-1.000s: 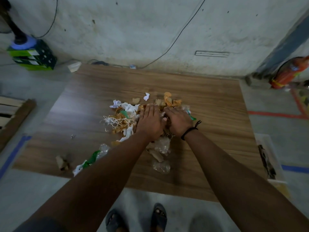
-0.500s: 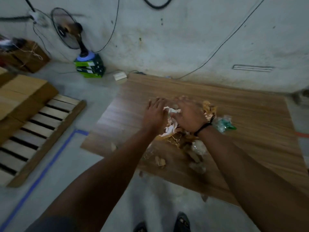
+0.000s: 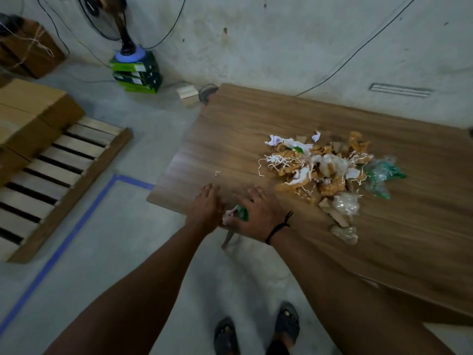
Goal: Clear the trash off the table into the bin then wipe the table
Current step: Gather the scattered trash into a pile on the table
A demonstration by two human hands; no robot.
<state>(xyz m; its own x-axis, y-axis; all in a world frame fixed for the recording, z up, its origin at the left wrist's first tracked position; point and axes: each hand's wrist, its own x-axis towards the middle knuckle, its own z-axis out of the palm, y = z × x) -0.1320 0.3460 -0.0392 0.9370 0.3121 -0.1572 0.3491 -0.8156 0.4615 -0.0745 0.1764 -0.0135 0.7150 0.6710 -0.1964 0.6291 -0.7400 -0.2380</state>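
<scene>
— Fingers (image 3: 211,190) of the left hand (image 3: 204,208): how do they lie?

— Straight and spread, flat on the worktop (image 3: 256,114) at its near left corner, in the lower middle of the frame. They hold nothing.

— And the right hand (image 3: 258,216)?

— Just beside it, with a black wristband (image 3: 277,228) on the wrist. Its fingers (image 3: 252,194) are also apart and fairly straight, pressed down on the wood. A green-and-white scrap (image 3: 236,213) sits between the two hands at the worktop's edge, touching the thumb side of the right one. Blur hides whether the thumb pinches it.

— Where is the rest of the trash?

— Farther in, right of centre: a trash pile (image 3: 325,167) of tan shreds, white scraps and string. Clear plastic wads (image 3: 345,204) lie on its near side and crumpled green plastic (image 3: 381,175) on its right. It is well apart from both hands.

— And off the worktop?

— On the floor at left there is blue tape (image 3: 76,226), then a wooden pallet (image 3: 51,180) with cardboard boxes (image 3: 28,111) at its far end. At upper left a fan (image 3: 107,16) stands on stacked green boxes (image 3: 137,73) near the wall (image 3: 281,34).
</scene>
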